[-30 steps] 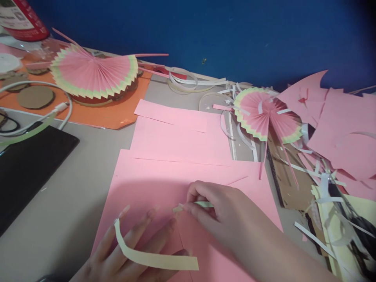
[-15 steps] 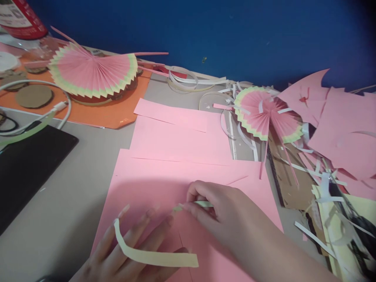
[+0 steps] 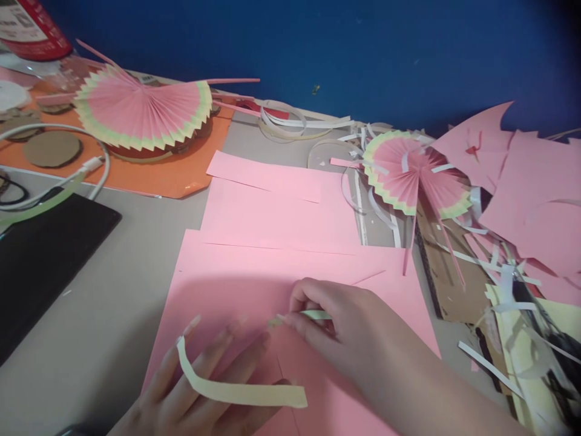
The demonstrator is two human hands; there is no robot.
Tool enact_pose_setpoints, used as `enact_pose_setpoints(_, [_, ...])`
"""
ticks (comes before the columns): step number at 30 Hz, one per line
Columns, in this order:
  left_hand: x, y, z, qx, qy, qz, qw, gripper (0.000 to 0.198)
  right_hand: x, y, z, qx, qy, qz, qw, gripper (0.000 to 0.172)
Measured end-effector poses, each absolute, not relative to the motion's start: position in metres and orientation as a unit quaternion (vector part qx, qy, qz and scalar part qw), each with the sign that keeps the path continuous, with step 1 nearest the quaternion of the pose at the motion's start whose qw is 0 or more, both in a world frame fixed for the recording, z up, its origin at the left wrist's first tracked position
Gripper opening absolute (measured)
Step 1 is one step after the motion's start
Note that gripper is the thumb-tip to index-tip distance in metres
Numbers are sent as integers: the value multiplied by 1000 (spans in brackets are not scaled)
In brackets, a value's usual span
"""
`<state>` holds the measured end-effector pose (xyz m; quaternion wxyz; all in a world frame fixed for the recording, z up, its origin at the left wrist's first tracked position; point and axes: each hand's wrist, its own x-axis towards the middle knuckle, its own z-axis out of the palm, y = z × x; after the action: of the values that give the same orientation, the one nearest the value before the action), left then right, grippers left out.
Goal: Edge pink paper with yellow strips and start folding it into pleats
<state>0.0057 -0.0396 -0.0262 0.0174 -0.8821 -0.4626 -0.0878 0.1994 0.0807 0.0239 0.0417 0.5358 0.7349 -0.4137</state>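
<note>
My right hand [image 3: 349, 324] pinches a narrow pale green paper strip [image 3: 318, 315] between thumb and forefinger, above a large pink paper sheet [image 3: 218, 261]. A short bit of green shows just beyond the fingertips; the rest runs back under the palm. My left hand [image 3: 172, 396] lies spread on the same sheet, fingers apart, to the left of the right hand. Across the backs of its fingers rests a pale yellow paper strip [image 3: 247, 393], its far end curling up beside an outer fingertip. A crease line in the sheet runs between the two hands.
Behind lie more pink sheets [image 3: 276, 215]. Pleated pink paper fans stand at the back left [image 3: 145, 109] and right [image 3: 394, 169]. A black flat object [image 3: 54, 254] lies left. Cardboard [image 3: 449, 266] and paper scraps crowd the right; a blue wall [image 3: 295, 48] bounds the back.
The view has shifted very slightly. The near end of the yellow strip sits a touch higher; both hands hold almost the same position.
</note>
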Motion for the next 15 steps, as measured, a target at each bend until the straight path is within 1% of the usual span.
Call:
enact_pose_setpoints(6, [9,-39,-26,-879,-464,-110,2,59,197,81,23,538,740,-401,48,12])
enact_pose_setpoints(12, [9,-37,-24,-885,-452,-108,32,58,199,80,21,524,749,-403,42,14])
enact_pose_setpoints(15, [8,-36,-22,-884,-456,-100,30,60,200,80,23,509,752,-418,34,15])
